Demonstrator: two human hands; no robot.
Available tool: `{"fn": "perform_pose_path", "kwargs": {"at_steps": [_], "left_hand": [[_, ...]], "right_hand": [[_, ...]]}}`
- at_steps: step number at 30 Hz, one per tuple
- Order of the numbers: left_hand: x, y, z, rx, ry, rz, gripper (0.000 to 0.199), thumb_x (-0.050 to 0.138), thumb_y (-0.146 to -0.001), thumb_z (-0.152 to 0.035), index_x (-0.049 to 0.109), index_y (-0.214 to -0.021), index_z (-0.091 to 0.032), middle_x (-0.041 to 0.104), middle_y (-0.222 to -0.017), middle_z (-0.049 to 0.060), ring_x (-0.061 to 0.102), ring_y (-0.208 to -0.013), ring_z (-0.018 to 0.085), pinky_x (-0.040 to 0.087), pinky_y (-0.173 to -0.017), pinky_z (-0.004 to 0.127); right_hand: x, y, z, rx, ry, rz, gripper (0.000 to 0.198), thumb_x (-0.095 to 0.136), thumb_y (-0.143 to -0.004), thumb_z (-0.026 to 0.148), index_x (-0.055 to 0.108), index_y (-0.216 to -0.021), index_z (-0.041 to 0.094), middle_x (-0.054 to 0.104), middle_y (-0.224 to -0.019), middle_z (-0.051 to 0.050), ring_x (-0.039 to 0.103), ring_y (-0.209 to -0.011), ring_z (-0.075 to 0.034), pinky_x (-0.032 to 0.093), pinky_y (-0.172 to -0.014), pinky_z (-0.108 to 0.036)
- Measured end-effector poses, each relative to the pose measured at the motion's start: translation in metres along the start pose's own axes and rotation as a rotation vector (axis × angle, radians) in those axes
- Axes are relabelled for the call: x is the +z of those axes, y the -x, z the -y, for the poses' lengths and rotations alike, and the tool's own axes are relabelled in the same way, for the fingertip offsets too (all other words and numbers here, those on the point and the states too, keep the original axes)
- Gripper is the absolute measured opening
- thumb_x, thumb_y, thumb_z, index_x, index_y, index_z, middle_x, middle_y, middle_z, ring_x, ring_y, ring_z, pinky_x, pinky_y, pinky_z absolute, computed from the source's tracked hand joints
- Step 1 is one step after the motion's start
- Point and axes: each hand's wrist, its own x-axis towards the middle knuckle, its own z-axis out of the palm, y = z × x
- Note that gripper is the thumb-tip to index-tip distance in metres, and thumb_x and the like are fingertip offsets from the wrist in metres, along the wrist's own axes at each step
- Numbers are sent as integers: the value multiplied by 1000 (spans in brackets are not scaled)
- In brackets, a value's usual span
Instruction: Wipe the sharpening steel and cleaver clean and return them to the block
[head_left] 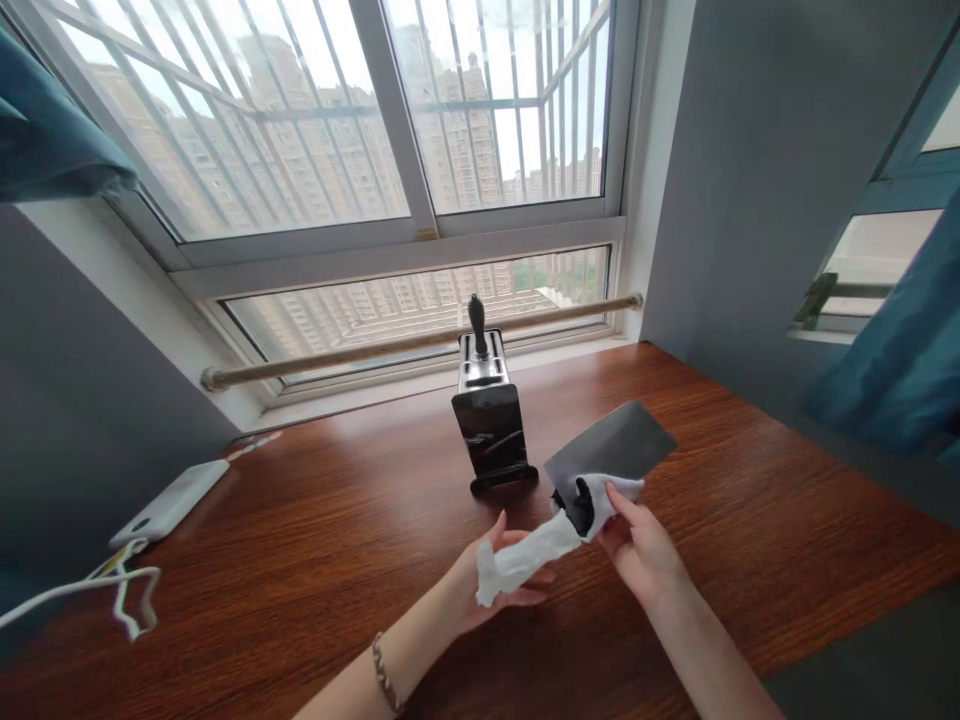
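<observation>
A cleaver (pixel 611 445) with a broad grey blade is held above the table, its blade pointing to the upper right. White cloth or paper (pixel 529 557) covers much of its handle area, with a black part showing through. My right hand (pixel 637 535) pinches the white material beside the blade, thumb on top. Under the wrapped lower end lies my left hand (pixel 480 580), thumb raised and fingers extended apart; the material hides part of its palm. Just beyond my hands stands a knife block (pixel 491 435) with a black front, slots on top and one black-handled tool in it.
The brown wooden table (pixel 337 540) runs up to a barred window. At the left lie a white power strip (pixel 171 503) and a white cable (pixel 139 600). A rail (pixel 375 348) crosses the window's lower part. Blue curtains (pixel 885 350) hang at both sides.
</observation>
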Motion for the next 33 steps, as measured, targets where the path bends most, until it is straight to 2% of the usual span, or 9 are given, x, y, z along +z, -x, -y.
{"fn": "perform_pose_path", "kwargs": {"at_steps": [2, 5, 7, 9, 14, 20, 22, 26, 33], "left_hand": [[1, -1, 10, -18, -7, -4, 65, 44, -59, -83, 68, -95, -34, 67, -92, 5, 64, -70, 17, 45, -59, 30], [4, 4, 17, -88, -38, 94, 50, 58, -66, -67, 66, -91, -24, 56, -61, 2, 44, -37, 9, 31, -35, 22], [6, 9, 17, -159, -5, 166, 36, 63, -71, -54, 59, -81, -20, 44, -50, -3, 33, -32, 7, 27, -30, 19], [8, 14, 15, -217, 14, 227, 33, 64, -72, -50, 50, -74, -19, 42, -47, -5, 34, -32, 7, 32, -29, 20], [9, 17, 9, -282, -46, 204, 28, 63, -74, -40, 44, -71, -19, 41, -41, -6, 31, -28, 7, 29, -27, 18], [4, 8, 14, -227, -144, 258, 37, 68, -63, -47, 53, -58, -13, 56, -48, 4, 55, -39, 15, 42, -35, 24], [3, 9, 14, -228, -147, 266, 33, 68, -65, -43, 53, -61, -14, 56, -49, 3, 50, -35, 12, 39, -32, 22], [5, 13, 8, -332, -43, 284, 28, 68, -70, -31, 43, -65, -18, 38, -45, -7, 31, -32, 4, 27, -30, 15], [6, 20, 5, -362, -29, 320, 30, 64, -75, -27, 39, -61, -17, 30, -46, -8, 25, -33, 2, 25, -31, 14]], "right_hand": [[-3, 3, -9, 7, 49, 12, 24, 81, -62, 17, 65, -80, 13, 70, -81, -4, 65, -68, -14, 54, -64, -23], [-6, 11, -31, 36, 96, 0, 28, 83, -57, 18, 65, -77, 12, 70, -77, -4, 64, -66, -14, 53, -63, -22], [-6, 19, -46, 65, 133, -2, 30, 84, -54, 16, 65, -77, 12, 69, -75, -3, 64, -65, -14, 52, -62, -22], [-6, 25, -58, 102, 175, 24, 32, 85, -52, 15, 67, -78, 12, 70, -76, -4, 64, -66, -15, 51, -62, -23], [-7, 24, -63, 158, 220, 13, 30, 85, -48, 12, 68, -73, 9, 70, -75, -7, 64, -64, -16, 52, -62, -23], [-21, 7, -32, 103, 163, -142, 28, 82, -50, 4, 67, -72, 10, 71, -77, -7, 66, -66, -16, 55, -62, -23], [-27, 1, -17, 69, 160, -196, 27, 81, -51, 1, 67, -73, 10, 71, -77, -7, 66, -66, -17, 56, -62, -22], [-38, -15, 12, -45, 136, -285, 31, 76, -54, -4, 65, -80, 10, 70, -79, -6, 67, -67, -17, 58, -61, -21], [-41, -41, 76, -345, 81, -397, 29, 62, -68, -3, 62, -93, 13, 68, -85, -2, 65, -69, -11, 57, -62, -21]]}}
